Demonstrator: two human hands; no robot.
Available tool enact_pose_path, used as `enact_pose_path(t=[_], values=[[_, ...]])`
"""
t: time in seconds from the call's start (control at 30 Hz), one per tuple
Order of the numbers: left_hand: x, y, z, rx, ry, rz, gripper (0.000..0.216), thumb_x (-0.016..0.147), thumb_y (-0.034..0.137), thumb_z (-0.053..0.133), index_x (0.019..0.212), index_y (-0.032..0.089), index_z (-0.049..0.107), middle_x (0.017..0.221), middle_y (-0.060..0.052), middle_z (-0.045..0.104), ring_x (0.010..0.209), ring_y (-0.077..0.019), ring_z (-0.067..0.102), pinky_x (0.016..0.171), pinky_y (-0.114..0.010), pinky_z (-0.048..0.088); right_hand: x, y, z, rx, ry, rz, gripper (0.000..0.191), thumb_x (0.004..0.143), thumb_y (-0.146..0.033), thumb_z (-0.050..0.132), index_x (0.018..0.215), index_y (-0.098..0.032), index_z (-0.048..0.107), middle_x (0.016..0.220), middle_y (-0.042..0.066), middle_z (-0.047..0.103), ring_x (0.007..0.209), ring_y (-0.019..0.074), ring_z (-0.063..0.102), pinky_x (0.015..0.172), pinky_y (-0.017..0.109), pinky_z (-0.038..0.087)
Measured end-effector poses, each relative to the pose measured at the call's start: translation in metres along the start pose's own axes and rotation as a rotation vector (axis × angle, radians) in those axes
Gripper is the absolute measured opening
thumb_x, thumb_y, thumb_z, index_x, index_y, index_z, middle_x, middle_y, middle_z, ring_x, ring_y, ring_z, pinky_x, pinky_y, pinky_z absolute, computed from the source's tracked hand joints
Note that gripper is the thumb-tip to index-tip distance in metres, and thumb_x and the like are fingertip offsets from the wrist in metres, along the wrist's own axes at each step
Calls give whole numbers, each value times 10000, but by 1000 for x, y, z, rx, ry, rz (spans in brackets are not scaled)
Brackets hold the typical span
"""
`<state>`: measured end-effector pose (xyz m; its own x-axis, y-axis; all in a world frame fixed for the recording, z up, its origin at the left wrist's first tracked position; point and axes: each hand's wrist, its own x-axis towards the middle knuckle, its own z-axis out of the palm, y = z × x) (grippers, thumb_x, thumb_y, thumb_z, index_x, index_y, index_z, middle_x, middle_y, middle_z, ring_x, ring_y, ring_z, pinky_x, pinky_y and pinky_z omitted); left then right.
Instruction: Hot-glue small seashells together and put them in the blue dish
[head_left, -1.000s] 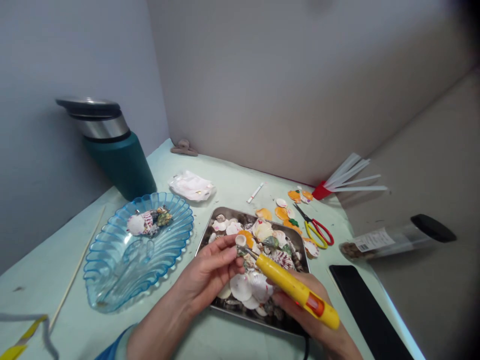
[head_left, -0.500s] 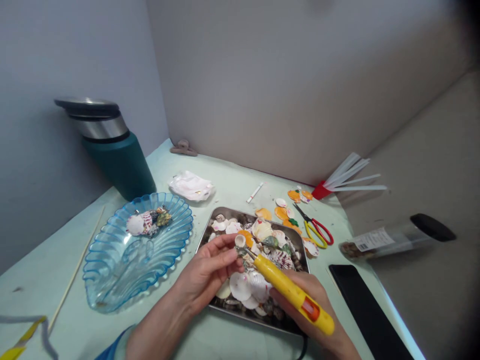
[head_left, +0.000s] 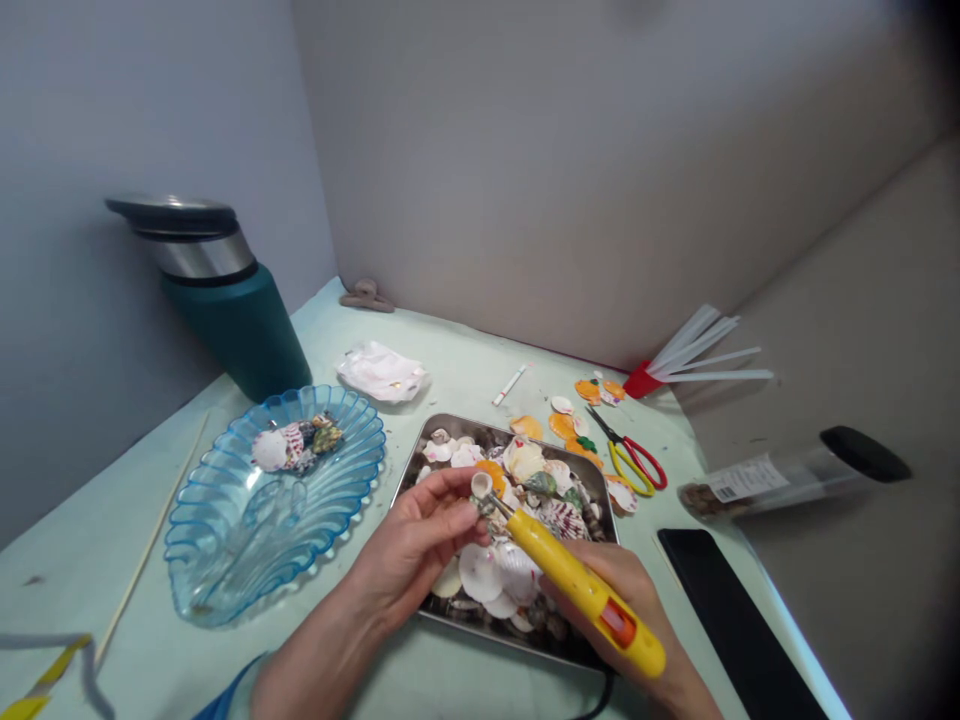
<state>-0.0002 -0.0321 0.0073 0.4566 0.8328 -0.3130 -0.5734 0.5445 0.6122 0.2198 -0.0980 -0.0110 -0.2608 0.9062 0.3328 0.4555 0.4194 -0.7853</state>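
Observation:
My left hand (head_left: 424,540) is closed on a small shell (head_left: 482,486) with a round whitish opening, pinched between thumb and fingertips. My right hand (head_left: 611,590) grips a yellow pen-shaped tool (head_left: 581,590) with a thin metal tip and an orange-red window near its rear end. The tip meets or nearly meets the shell; contact is hard to tell. Below both hands sits a metal tray (head_left: 525,650) heaped with white, orange, striped and greenish shells (head_left: 480,572). My right fingers are partly hidden behind the tool.
Left stands a blue shell-shaped dish (head_left: 274,535) with several shells, beside a teal bottle (head_left: 240,330). Right lie scissors (head_left: 630,450), orange shells (head_left: 562,425), a black phone-like slab (head_left: 720,600) and a clear tube (head_left: 795,480). A red cup (head_left: 641,380) holds white sticks. A plastic packet (head_left: 382,372) lies behind.
Both hands stay nearly in place. The tool and the small shell have shifted very slightly; everything else looks the same.

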Motion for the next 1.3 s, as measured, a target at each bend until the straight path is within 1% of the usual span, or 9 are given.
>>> enact_pose_path(t=[0.17,0.33,0.53,0.63,0.8,0.93,1.0,1.17,1.3], values=[[-2,0,0,16,-1,17,329,636,147,817,950,159,718,925,-48,681,666,-116,618,716,-280,504,-2,0,0,4,-14,11,116,864,-285,628,827,-184,673,689,11,653,589,154,613,587,242,468],[-2,1,2,33,-7,50,317,644,157,813,947,160,721,921,-45,673,674,-113,607,712,-268,495,1,-1,2,21,-22,32,153,871,-309,623,793,-182,658,647,4,626,559,145,591,555,237,453],[-2,0,3,89,-2,129,316,618,183,833,913,160,720,917,-56,689,678,-121,600,689,-262,487,2,-1,3,27,-14,10,164,869,-329,613,795,-189,654,634,2,619,542,144,579,545,240,446],[-2,-2,2,135,11,156,323,629,190,828,931,180,713,928,-50,699,706,-126,608,711,-261,489,2,-1,2,43,-18,25,152,863,-305,614,768,-189,639,631,-6,606,543,137,574,537,229,437],[-3,-5,-2,209,22,180,332,658,214,813,970,192,702,921,-47,694,741,-132,611,725,-250,483,0,1,1,16,-31,36,95,844,-248,627,777,-181,622,669,-9,619,570,128,576,564,221,446],[-4,-6,-4,280,29,220,343,679,222,802,1003,194,694,918,-50,680,808,-150,610,753,-251,478,0,-1,1,13,-47,48,110,841,-234,622,748,-179,602,651,-14,610,553,122,567,543,215,442],[-4,-6,-3,272,27,213,340,679,225,803,998,192,689,913,-46,683,792,-144,615,747,-247,479,1,-2,1,15,-49,43,113,842,-221,623,741,-178,595,650,-13,610,552,119,565,543,212,438],[-3,-4,1,180,7,164,352,648,235,819,953,164,659,824,-34,685,657,-126,626,688,-253,489,2,-3,2,14,-51,68,152,835,-182,634,705,-181,556,631,-24,584,544,109,540,530,202,411],[-2,-4,2,150,17,140,367,646,223,821,956,151,638,774,-19,672,626,-123,634,671,-252,493,2,-1,4,-3,-50,75,161,827,-161,648,701,-183,549,616,-35,565,530,101,514,518,198,391]])
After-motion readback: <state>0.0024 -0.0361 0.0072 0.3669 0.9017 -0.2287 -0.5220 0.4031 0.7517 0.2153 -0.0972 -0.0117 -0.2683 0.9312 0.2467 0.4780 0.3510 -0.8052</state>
